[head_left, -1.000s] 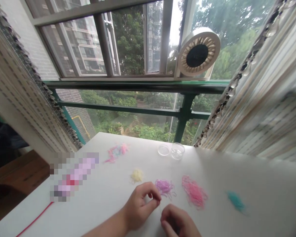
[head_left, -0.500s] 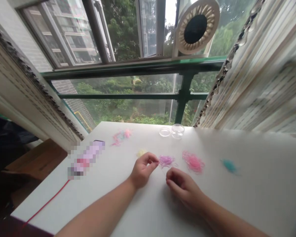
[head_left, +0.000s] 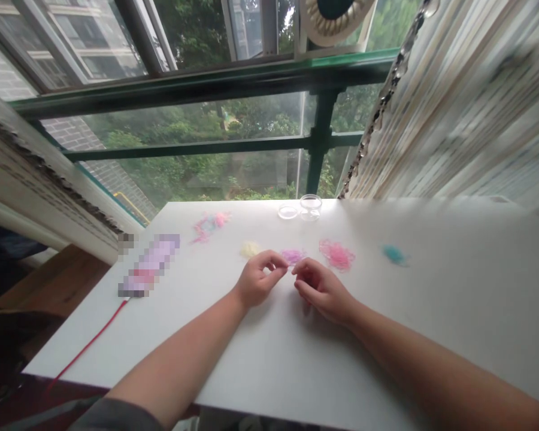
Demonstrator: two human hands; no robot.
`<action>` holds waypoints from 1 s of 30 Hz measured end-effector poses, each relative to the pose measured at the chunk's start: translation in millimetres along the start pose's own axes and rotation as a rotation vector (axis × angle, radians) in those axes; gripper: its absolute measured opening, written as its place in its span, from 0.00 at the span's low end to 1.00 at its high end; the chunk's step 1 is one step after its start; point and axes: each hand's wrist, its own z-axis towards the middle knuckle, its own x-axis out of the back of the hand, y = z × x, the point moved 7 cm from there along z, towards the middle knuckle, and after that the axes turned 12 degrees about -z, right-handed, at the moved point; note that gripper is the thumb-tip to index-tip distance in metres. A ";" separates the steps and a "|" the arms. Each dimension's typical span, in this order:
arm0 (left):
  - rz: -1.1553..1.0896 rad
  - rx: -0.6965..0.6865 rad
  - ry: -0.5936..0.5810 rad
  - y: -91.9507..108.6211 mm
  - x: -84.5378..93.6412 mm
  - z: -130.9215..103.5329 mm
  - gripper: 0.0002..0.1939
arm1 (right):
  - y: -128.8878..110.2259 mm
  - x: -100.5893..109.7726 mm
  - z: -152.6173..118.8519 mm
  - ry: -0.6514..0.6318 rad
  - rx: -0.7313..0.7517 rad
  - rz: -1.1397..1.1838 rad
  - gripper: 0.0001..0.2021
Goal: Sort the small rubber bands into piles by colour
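My left hand [head_left: 261, 279] is in a pinch above the table's middle, thumb and index fingertips together on a tiny rubber band, of which hardly anything shows. My right hand [head_left: 322, 291] faces it closely, its fingers curled and its index fingertip apart from the thumb; nothing visible is in it. Just behind the fingertips lies a loose heap of purple rubber bands [head_left: 293, 257]. Pale yellow bands [head_left: 250, 249] lie behind my left hand, pink bands [head_left: 338, 255] behind my right. Farther right is a small teal heap [head_left: 394, 254].
The white table [head_left: 233, 365] meets a window with a green railing [head_left: 206, 78]. Toward its back are a mixed pink and blue heap [head_left: 212, 225], a clear round lid [head_left: 288, 212] and a clear round container [head_left: 311, 207]. A blurred-out phone [head_left: 155, 263] with a red cable [head_left: 92, 342] lies left.
My view has tipped downward, so the table sits higher in the picture. My right hand has come closer to my left fingertips; the thin strand stretched between them no longer shows.
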 end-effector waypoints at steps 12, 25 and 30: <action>0.116 -0.010 -0.019 0.8 0.3 0.6 0.05 | -3.6 -2.7 -0.8 -0.004 0.033 -0.138 0.09; 0.244 -0.109 -0.108 14.8 -10.7 -2.1 0.04 | -2.1 -1.0 -1.0 0.062 -0.006 -0.253 0.08; 0.191 -0.080 -0.106 11.3 -9.7 -2.1 0.04 | -2.0 -1.0 -1.9 0.050 0.004 -0.307 0.06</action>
